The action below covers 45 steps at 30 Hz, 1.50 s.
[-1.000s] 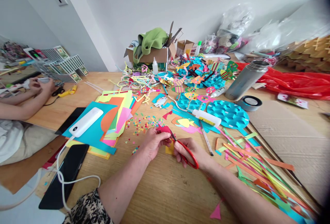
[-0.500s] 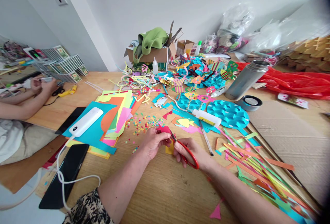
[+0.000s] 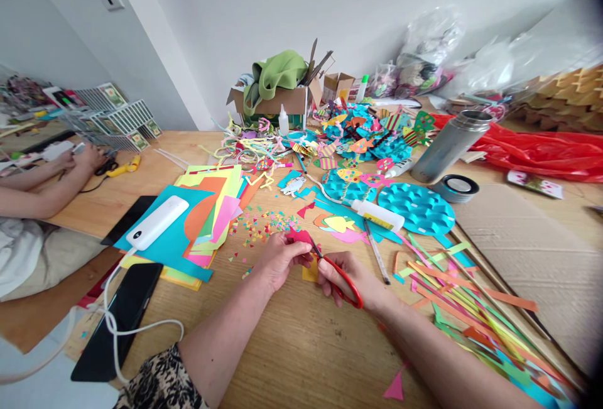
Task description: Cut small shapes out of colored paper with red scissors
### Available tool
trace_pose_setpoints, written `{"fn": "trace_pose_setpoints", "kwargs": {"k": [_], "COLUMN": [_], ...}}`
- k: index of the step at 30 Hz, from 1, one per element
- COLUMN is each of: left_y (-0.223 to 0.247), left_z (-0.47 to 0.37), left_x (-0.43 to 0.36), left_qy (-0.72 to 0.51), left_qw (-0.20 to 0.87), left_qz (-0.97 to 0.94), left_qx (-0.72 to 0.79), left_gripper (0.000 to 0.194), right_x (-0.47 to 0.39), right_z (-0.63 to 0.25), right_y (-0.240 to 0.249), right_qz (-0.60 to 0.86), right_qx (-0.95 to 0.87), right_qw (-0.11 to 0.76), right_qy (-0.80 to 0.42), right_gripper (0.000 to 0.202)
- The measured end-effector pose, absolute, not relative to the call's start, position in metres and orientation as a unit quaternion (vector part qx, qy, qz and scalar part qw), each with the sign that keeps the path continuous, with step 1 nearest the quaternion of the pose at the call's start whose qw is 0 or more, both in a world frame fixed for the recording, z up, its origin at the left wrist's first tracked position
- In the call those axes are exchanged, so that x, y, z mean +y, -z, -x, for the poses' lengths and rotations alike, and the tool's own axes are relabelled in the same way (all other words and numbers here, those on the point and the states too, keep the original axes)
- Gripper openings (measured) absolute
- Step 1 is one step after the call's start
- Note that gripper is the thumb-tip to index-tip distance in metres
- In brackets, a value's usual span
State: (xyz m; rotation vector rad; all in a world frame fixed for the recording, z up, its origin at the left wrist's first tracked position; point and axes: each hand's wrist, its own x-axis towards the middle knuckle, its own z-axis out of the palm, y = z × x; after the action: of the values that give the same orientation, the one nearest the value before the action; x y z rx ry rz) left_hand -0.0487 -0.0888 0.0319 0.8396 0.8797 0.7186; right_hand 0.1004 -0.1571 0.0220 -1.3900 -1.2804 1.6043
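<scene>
Between thumb and fingers my left hand (image 3: 282,261) pinches a small piece of red paper (image 3: 298,236). My right hand (image 3: 346,274) grips red-handled scissors (image 3: 351,289), whose dark blades reach to the paper at my left fingertips. Just how far the blades bite into the paper is hidden by my fingers. A piece of orange-yellow paper (image 3: 309,272) lies on the table under my hands. Tiny coloured paper snippets (image 3: 266,227) are scattered beyond my left hand. A yellow paper fish (image 3: 340,224) lies beyond my right hand, near a white glue bottle (image 3: 379,215).
Coloured sheets (image 3: 188,227) with a white power bank (image 3: 160,223) and a black phone (image 3: 117,321) lie left. Paper strips (image 3: 475,296), a pen (image 3: 377,252) and a steel flask (image 3: 450,145) are right. A co-worker's hands (image 3: 80,158) hold something at far left.
My hands, the scissors and the red paper look almost unmoved. At far left, the co-worker's hands have shifted slightly.
</scene>
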Motion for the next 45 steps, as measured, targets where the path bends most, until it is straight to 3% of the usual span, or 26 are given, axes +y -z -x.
{"fn": "trace_pose_setpoints", "kwargs": {"k": [45], "left_y": [-0.0263], "left_z": [0.0473], "left_x": [-0.0894], "left_qy": [-0.337], "left_qw": [0.77], "left_qz": [-0.378], "left_qx": [0.388], "left_gripper": [0.024], "right_x": [-0.156], "right_z": [-0.0998], "right_y": [-0.0193], "right_qz": [0.525], "right_qx": [-0.473], "right_qw": [0.339], "right_qy": [-0.621], "right_gripper": [0.065]}}
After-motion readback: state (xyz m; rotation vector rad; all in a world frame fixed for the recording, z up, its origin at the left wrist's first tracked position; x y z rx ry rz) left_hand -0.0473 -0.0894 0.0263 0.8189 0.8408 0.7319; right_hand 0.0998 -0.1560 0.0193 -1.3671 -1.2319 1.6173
